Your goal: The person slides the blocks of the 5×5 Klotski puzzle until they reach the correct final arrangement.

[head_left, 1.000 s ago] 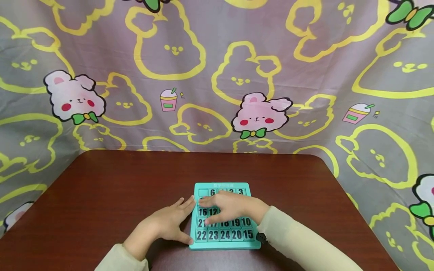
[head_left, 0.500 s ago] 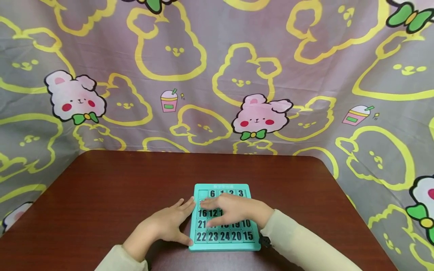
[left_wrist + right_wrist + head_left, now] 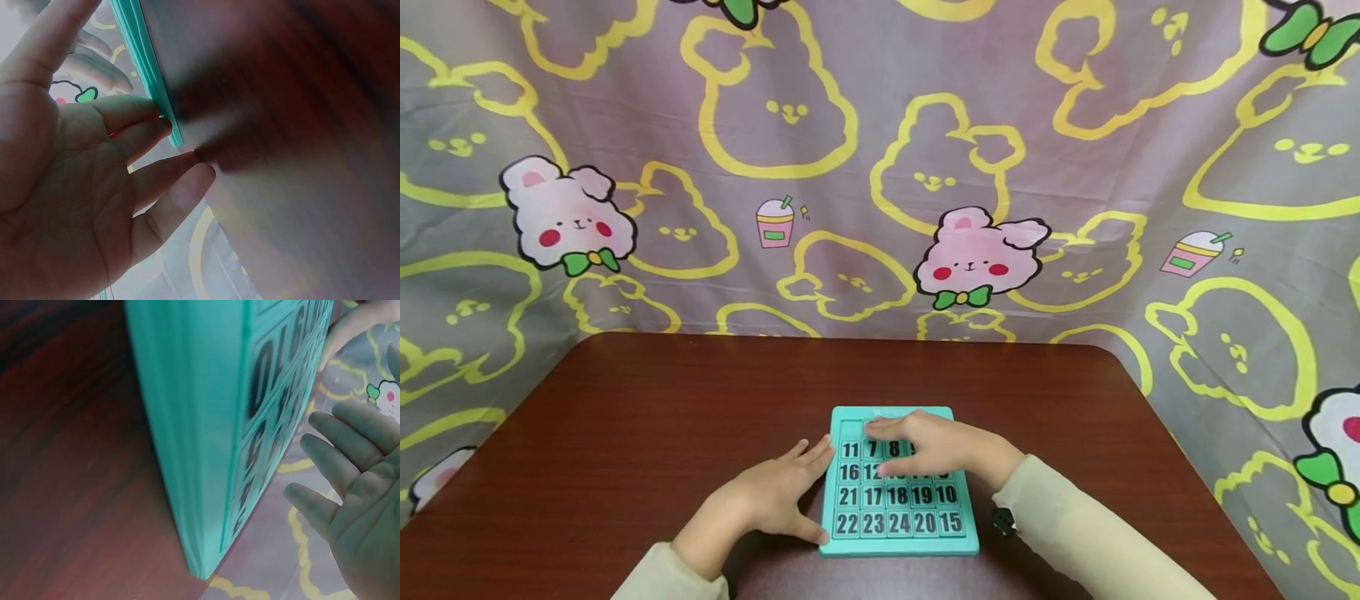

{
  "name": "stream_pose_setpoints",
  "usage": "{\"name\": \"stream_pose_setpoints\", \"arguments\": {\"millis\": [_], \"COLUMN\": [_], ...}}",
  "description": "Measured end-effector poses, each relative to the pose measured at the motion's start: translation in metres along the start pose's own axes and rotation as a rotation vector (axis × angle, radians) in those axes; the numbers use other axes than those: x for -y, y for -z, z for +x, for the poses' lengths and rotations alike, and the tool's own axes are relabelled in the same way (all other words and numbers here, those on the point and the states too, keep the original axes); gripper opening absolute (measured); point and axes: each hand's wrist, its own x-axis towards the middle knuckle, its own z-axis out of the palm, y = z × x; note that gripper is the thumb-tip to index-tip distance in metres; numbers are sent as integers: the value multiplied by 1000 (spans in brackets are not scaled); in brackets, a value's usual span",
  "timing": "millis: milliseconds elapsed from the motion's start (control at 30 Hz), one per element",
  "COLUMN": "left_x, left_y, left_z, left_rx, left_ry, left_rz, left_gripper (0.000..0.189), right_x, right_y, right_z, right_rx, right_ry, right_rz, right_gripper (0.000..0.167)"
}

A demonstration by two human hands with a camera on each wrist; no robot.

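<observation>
A turquoise sliding number puzzle lies flat on the table, its top-left slot bare. My left hand rests against its left side, fingers fairly straight at the upper part of the edge and thumb at the lower corner. In the left wrist view, fingertips touch the turquoise edge. My right hand reaches over the puzzle from the right, index fingertip at the second tile of the top row. It covers most of that row and parts of the rows below. The right wrist view shows this hand with fingers extended, holding nothing.
The dark red-brown wooden table spreads around the puzzle. A grey curtain with yellow outlines and rabbit prints hangs behind the table and along both sides. A black round object sits by the right sleeve.
My right hand has moved right and slightly up, from the second row's left tile to the top row, uncovering tiles 11, 7 and 8. The left hand stays in place.
</observation>
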Motion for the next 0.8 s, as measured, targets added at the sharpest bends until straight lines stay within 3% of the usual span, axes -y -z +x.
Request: {"name": "stream_pose_setpoints", "arguments": {"millis": [333,800], "left_x": [0,0], "left_y": [-1,1], "left_z": [1,2], "left_rx": [-7,4], "left_ry": [-13,-6], "left_rz": [6,9], "left_gripper": [109,109], "right_x": [-10,-3], "right_y": [-1,-3], "right_z": [2,13], "right_rx": [-11,28], "right_ry": [-19,-3], "right_rz": [-3,-45], "right_gripper": [65,64]}}
